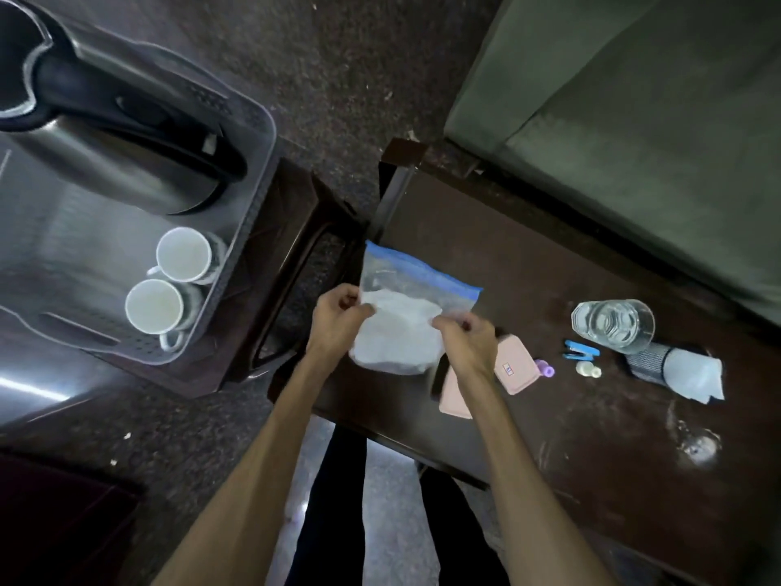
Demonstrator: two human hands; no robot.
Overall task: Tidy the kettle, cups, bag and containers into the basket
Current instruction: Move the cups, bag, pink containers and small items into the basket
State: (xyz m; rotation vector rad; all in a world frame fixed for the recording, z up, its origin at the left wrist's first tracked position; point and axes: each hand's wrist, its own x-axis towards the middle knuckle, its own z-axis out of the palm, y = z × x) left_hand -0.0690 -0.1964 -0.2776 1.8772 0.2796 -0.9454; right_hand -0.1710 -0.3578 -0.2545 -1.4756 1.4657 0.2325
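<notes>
1. Two hands are holding the bag [405, 306] above the near end of the desk [591, 437]. The left hand [338, 315] is pinching its left edge and the right hand [467, 344] its right edge, fingers closed on the plastic.
2. White contents are sagging into the lower half of the bag; the blue zip strip is facing away from the person. Whether the strip is sealed cannot be told.
3. Risk: an unsealed strip would be letting contents spill if the bag is tipped toward the basket [253, 171].
4. Risk: the thin film is likely slipping from a light pinch, since the load is hanging below the grip.
5. Already in the basket: the kettle [110, 133] is lying at the far end and two cups [169, 289] are standing at the near end. A dropped bag could be knocking the cups.
6. Pink containers [513, 370] are waiting on the desk just beside the right hand, which is partly covering one.
</notes>
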